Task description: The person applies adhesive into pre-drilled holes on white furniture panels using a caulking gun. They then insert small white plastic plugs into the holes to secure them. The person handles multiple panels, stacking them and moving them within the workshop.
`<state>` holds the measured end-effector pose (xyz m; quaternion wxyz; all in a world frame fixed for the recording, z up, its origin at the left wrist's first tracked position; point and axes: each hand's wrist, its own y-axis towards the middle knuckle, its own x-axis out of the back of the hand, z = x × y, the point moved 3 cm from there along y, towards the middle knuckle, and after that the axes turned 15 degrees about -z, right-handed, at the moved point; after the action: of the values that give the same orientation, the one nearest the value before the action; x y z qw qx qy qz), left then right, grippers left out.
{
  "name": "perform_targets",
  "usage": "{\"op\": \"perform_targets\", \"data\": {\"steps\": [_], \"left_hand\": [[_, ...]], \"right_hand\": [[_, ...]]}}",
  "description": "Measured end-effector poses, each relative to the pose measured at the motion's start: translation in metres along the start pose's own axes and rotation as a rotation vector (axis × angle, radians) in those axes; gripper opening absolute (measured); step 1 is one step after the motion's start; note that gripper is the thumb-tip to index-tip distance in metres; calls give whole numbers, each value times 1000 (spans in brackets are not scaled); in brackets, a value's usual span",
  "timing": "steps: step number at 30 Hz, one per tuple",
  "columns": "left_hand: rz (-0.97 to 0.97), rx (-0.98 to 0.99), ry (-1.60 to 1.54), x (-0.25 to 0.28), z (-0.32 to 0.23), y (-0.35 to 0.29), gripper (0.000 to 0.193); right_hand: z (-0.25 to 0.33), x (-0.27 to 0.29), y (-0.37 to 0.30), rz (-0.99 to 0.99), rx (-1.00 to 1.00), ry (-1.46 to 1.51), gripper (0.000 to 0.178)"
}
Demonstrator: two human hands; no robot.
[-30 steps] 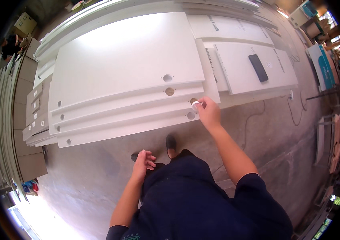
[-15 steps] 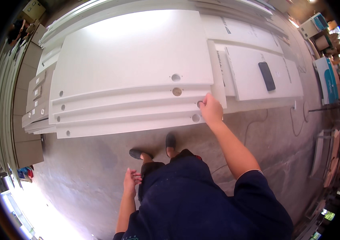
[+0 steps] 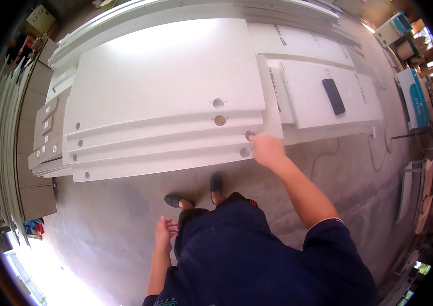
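Note:
Several white panels (image 3: 165, 66) lie stacked in steps in front of me, each with round holes near its front edge. My right hand (image 3: 269, 149) is at the right end of the stack. Its index finger reaches to the rim of a round hole (image 3: 249, 135) in one of the lower panels; the other fingers are folded, and anything under them is hidden. Just below the fingertip is another hole (image 3: 244, 152), in the lowest panel. My left hand (image 3: 166, 232) hangs beside my left thigh, fingers loosely bent and apart, touching no panel.
A black phone (image 3: 334, 96) rests on a wrapped white package (image 3: 311, 112) to the right. Brown-grey boards (image 3: 48, 145) are piled at the left of the stack. A thin cable (image 3: 374, 158) trails over the concrete floor (image 3: 119, 219). Long strips (image 3: 2, 137) stand along the far left.
My right hand has shifted slightly down; its bent grip at the hole has become a stretched index finger. The whole view has moved a little. The left hand stays low at my side.

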<state>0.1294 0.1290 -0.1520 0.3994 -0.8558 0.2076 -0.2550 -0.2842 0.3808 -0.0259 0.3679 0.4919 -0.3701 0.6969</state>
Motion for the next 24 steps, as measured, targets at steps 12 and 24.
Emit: {"op": "perform_targets", "data": {"steps": [12, 24], "left_hand": [[-7, 21, -34, 17, 7, 9, 52], [-264, 47, 21, 113, 105, 79, 41]], "right_hand": [[14, -4, 4, 183, -31, -205, 48], [6, -5, 7, 121, -85, -41, 51]]}}
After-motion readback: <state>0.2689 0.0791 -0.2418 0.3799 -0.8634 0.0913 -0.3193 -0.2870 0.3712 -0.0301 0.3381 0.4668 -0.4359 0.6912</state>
